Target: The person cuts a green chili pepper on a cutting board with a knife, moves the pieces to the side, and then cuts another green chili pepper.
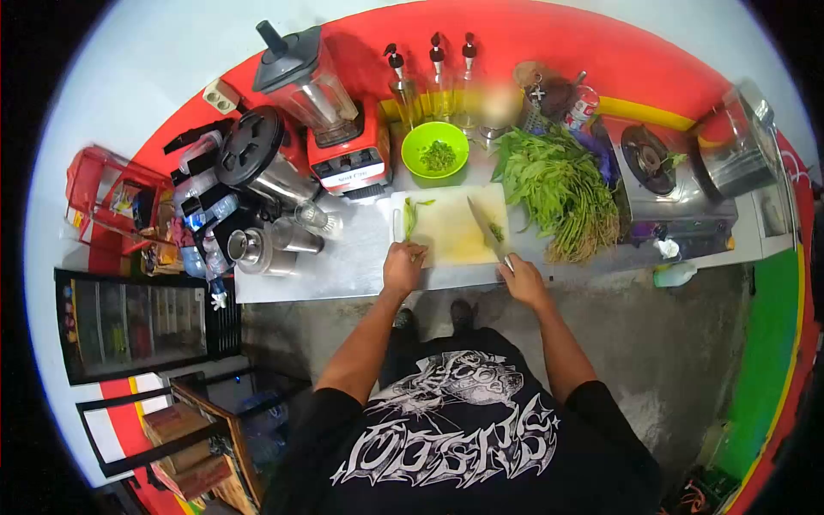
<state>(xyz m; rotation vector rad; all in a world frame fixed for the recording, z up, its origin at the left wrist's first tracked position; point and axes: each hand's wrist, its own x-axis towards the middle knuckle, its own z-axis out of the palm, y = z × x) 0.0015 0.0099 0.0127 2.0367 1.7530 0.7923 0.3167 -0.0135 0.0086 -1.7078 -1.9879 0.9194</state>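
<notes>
Grasping a grey, tapered knife (487,227), the right hand (524,281) is angling it mid-frame; the left hand (403,269)'s grip is unclear. Leafy greens (562,182) are crowding centre-right.

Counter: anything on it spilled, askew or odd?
Two things stand out. The cutting board has a yellowish patch toward its near edge, against a paler surface; stain or juice, I can't tell. On the stove, a green sprig shows beside the burner, away from the bunch of greens.

A counter (356,266) (silvery) carries a cutting board (446,236) and greens (558,184).
</notes>
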